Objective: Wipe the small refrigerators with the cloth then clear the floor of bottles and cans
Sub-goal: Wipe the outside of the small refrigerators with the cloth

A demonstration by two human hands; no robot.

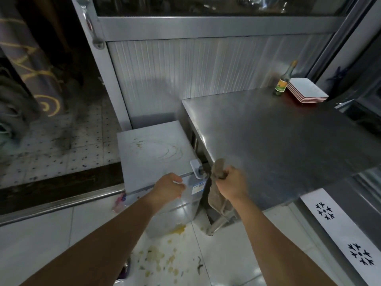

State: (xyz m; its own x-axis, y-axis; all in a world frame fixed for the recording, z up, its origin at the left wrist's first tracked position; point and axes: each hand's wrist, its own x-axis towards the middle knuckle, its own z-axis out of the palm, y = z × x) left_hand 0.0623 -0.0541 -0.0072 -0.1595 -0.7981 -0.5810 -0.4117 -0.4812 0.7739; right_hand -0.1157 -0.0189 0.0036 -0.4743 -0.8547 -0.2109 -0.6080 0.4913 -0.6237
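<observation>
**Cloth in hand, fridge lid not yet wiped**

A steel table point(288, 141) fills the right of the view, with a small white fridge point(152, 153) set low at its left end, the two nearly touching. The fridge lid carries brownish ring stains, and its front lip has a white latch point(196, 169) at the right corner. The tiled floor point(226, 254) in front is spattered with yellow mess (no bottles or cans can be made out on it from here). At the table's far corner stand a stack of dishes point(307, 90) and, just beside it, a bottle point(282, 82).

The left hand point(170, 187) rests on the fridge's front edge, fingers loosely curled over the lip and holding nothing. The right hand point(232, 185) is clenched around a brown cloth point(218, 172), which bunches above the fist and hangs below it, in the gap between fridge and table edge, just right of the latch.

By my reading this is the wiping step, at or near its start on this fridge: the stains are intact. The next move would call for carrying the cloth left onto the lid, flattening it under the palm and scrubbing across the rings with firm pressure, while the left hand steadies the fridge. The floor clearing looks wholly undone.
</observation>
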